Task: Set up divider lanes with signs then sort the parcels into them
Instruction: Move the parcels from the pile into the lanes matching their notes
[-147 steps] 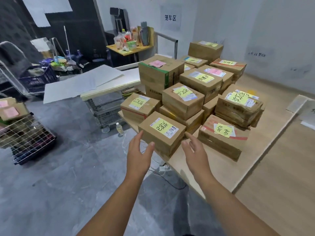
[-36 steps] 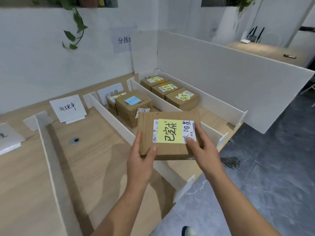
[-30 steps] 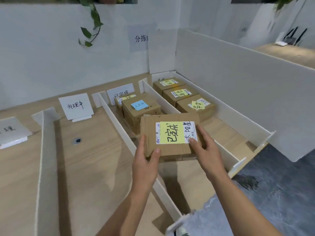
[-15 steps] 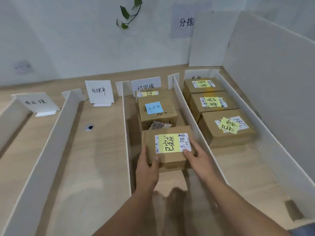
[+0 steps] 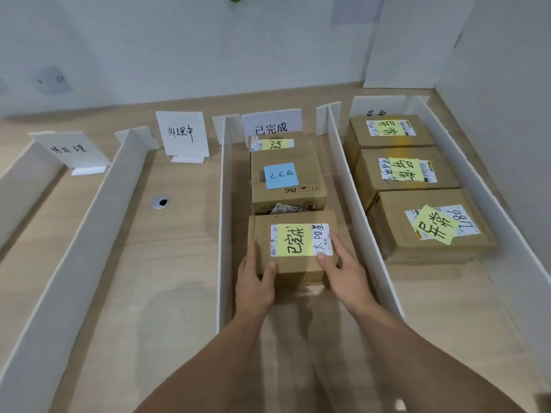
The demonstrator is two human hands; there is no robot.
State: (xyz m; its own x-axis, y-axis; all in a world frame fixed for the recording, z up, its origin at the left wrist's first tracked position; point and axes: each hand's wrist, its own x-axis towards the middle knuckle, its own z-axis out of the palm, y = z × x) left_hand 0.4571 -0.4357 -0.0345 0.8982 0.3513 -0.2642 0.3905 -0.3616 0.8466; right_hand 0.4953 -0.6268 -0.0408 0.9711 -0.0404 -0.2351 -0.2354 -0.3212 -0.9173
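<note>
Head view: left hand (image 5: 255, 281) and right hand (image 5: 346, 277) fingers curled round near corners of parcel (image 5: 293, 248), gripping it.

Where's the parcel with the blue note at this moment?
Head view, centre: the blue-note parcel sits in the 已完成 lane, behind the held parcel gripped by left hand and right hand, in front of the rearmost parcel.

Matt cardboard parcel (image 5: 293, 245), wood-grain table (image 5: 167, 263)

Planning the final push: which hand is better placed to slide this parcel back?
Probably left: the left hand cups the parcel's near corner, behind it; the right hand lies along its side.
</note>
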